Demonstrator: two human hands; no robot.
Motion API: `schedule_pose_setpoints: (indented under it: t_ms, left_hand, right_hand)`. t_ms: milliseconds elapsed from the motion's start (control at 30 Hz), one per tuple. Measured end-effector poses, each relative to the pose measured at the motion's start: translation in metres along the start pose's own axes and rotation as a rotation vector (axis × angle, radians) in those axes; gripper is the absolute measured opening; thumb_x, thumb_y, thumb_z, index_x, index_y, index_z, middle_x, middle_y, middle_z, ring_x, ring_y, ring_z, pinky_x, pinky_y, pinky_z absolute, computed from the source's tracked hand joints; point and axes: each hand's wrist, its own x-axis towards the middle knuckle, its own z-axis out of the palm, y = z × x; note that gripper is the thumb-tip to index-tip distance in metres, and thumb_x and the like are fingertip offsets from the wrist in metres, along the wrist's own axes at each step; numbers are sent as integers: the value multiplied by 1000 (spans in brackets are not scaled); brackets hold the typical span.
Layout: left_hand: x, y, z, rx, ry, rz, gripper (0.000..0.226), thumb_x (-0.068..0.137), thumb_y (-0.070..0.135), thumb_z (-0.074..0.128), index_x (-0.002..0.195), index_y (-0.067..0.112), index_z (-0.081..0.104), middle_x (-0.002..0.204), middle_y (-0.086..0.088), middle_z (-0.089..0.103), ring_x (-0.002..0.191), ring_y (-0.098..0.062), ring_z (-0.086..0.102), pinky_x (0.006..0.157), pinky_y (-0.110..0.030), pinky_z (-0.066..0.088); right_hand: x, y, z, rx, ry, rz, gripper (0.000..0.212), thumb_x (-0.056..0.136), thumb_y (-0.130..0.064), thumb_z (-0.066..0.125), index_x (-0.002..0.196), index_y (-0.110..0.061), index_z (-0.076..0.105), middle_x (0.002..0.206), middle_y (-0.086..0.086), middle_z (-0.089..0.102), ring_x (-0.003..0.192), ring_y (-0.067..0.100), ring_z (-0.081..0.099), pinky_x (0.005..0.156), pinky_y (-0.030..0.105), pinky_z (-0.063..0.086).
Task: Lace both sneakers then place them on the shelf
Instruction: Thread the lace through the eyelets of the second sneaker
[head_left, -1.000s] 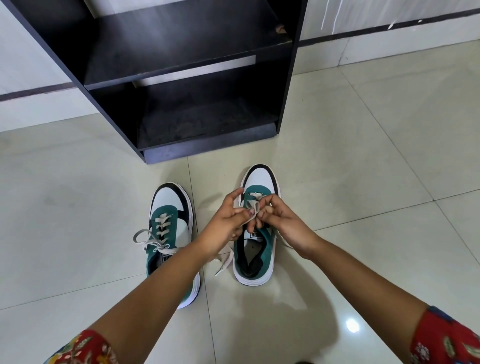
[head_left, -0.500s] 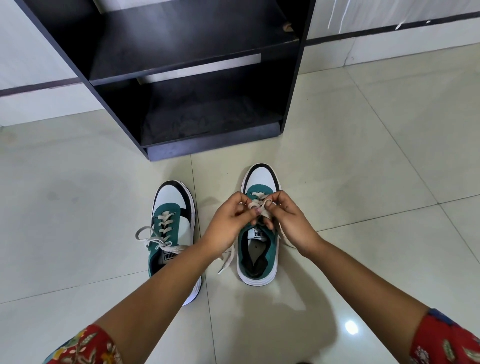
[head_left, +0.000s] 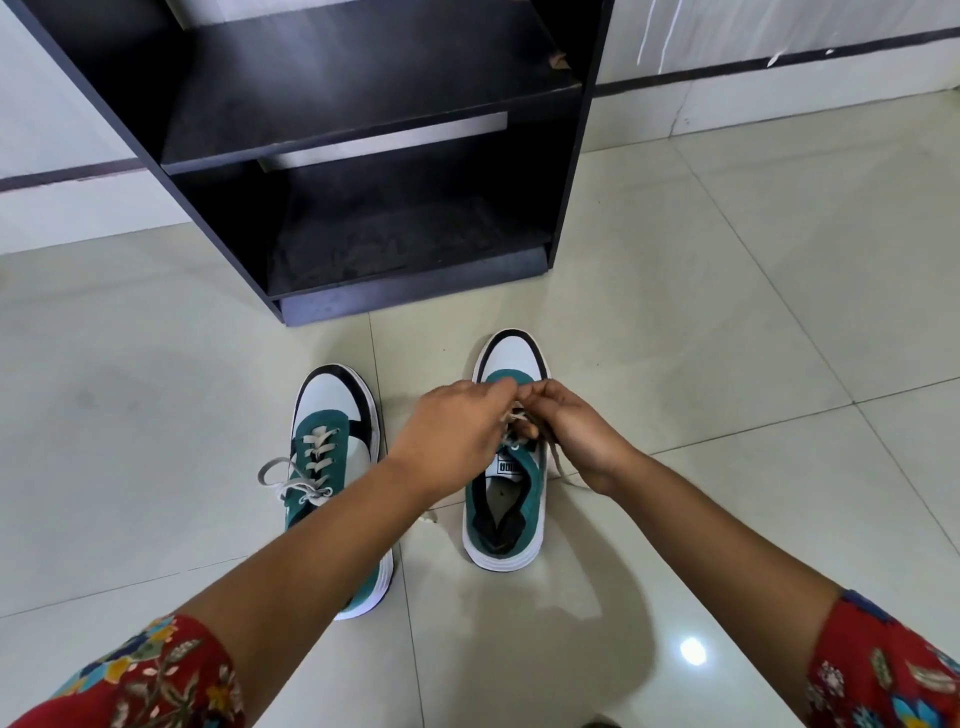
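Two green, white and black sneakers stand side by side on the tiled floor, toes toward the shelf. The left sneaker (head_left: 332, 452) is laced, with loose grey-white lace ends lying off its left side. Over the right sneaker (head_left: 506, 499), my left hand (head_left: 452, 441) and my right hand (head_left: 576, 436) meet above its tongue, each pinching its lace (head_left: 514, 418). One lace end trails on the floor to the right. My left forearm hides the left sneaker's heel.
A black open shelf unit (head_left: 363, 130) stands just beyond the sneakers, with a middle board and a dusty bottom board (head_left: 395, 249). Pale glossy floor tiles (head_left: 727, 312) spread all around. A white wall with a dark stripe runs behind.
Both hands have shifted a little toward the toe of the right sneaker while still holding the lace. The view has tipped slightly, so the shelf looks nearer.
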Motion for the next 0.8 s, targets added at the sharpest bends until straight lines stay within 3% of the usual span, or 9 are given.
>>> schedule_pose_setpoints:
  t_ms: [100,200,267,333,433,567,633,700,800]
  left_hand:
    - [9,5,-3,-502,-234,-511,15,81,15,61,77,16,46,69,-1,56,64,-23,49,55,-32,32]
    - [14,-1,-9,-1007,-407,-791,29,79,6,65,67,18,40,61,0,46,47,-11,33,43,-23,23]
    - [11,-4,-10,-1169,-422,-913,29,79,7,66,66,18,43,68,-4,50,42,-6,31,38,-17,23]
    - [6,-6,-8,-1235,-383,-966,28,79,8,67,66,18,44,74,-5,53,41,-4,32,37,-15,24]
    - [0,-2,-4,-1262,-328,-979,28,79,9,68,65,19,46,69,-1,55,44,-5,33,40,-17,25]
    - [-3,-1,-3,-1301,-252,-987,28,78,11,70,66,19,46,71,-3,57,43,-5,37,40,-17,29]
    - [-6,-2,-5,-1308,-221,-989,25,79,14,70,67,17,48,69,-3,58,46,-7,46,42,-18,34]
    - [-10,-6,-4,-1301,-168,-985,20,81,14,68,70,15,51,74,-5,62,57,-12,56,51,-21,45]
    - [-19,-16,0,-1380,-83,-1035,17,85,13,63,74,15,51,81,-3,63,66,-14,57,65,-26,49]
  right_hand:
    - [-5,2,2,-43,16,-23,24,98,-25,39,78,-14,44,56,5,44,44,5,45,50,12,41]
    - [-11,10,1,-229,122,-120,30,97,-31,40,81,-8,51,68,7,53,61,9,52,64,18,43]
    - [-17,19,-7,-580,279,-318,35,93,-40,43,86,-8,56,85,4,58,79,13,51,74,27,40]
    - [-28,22,-12,-773,393,-426,34,89,-48,44,85,-17,57,89,-2,60,87,14,50,75,30,40]
    - [-42,17,-3,-604,267,-319,35,79,-58,54,75,-23,55,73,-4,64,70,13,56,64,34,44]
    - [-40,13,8,-692,246,-286,22,78,-40,65,72,-21,57,70,-4,66,67,15,60,68,38,49]
    - [-39,12,5,-625,226,-231,19,80,-32,65,71,-18,57,69,0,65,65,14,56,68,35,47]
    - [-40,12,-1,-529,216,-167,20,82,-27,63,71,-11,57,71,10,62,67,16,52,67,33,41]
    - [-44,18,-14,-487,202,-60,21,87,-24,57,71,-11,53,71,7,58,70,19,51,68,33,36]
